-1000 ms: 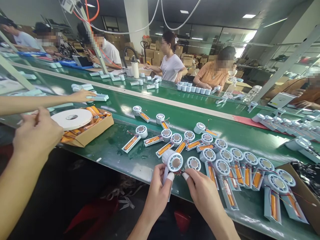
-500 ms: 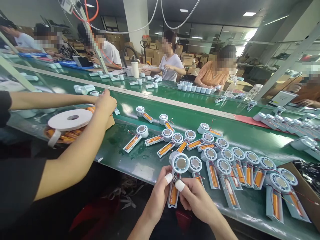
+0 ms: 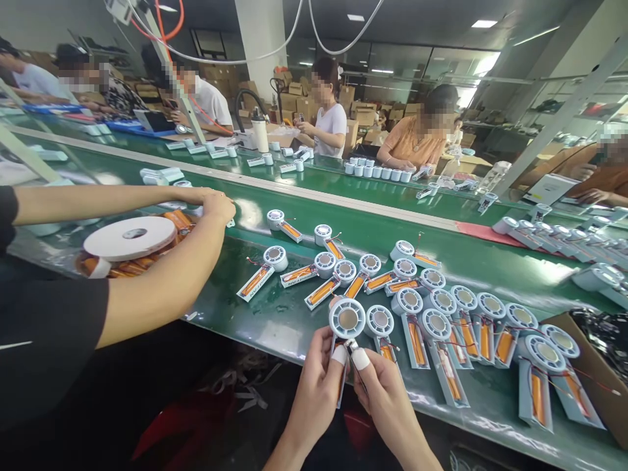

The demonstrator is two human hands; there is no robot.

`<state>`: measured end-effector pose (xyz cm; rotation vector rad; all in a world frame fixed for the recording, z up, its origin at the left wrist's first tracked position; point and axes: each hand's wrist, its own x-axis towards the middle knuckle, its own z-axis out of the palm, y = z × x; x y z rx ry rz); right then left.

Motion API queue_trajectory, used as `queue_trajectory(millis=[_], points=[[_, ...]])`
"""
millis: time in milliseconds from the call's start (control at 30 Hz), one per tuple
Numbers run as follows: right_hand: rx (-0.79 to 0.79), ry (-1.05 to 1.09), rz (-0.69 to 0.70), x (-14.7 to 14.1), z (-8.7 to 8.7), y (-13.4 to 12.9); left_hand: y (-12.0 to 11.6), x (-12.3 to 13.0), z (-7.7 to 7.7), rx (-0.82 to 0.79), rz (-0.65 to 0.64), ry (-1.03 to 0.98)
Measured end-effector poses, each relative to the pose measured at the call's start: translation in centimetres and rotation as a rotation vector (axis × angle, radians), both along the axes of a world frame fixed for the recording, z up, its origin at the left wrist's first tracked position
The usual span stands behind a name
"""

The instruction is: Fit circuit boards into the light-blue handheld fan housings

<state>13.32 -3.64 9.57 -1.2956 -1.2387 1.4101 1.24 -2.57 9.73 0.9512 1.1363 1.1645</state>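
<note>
A pale blue handheld fan is held low at the table's near edge, its round head upright and facing me. My left hand is closed around its handle, with a white cover on the thumb. My right hand, its thumb also covered in white, pinches a thin dark part with a shiny end, right below the fan head. My fingers hide most of the handle. Just behind lies another open fan, with an orange battery in its handle.
Several open fans with orange batteries and thin wires cover the green table. A cardboard box of black parts stands at right. On the left, a co-worker's arms reach past a white tape roll. People work across the belt.
My hands have shifted slightly left. The thin dark part has tilted away from the handle under my right thumb. The co-worker's hands at left have come together, farther right.
</note>
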Motion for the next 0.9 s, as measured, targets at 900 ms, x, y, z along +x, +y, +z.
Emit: queue_trajectory(millis=[900], points=[[0.383,-0.978,0.277,0.4,-0.8,-1.1,0.9,0.7,-1.5,-0.075,0.091,0.019]])
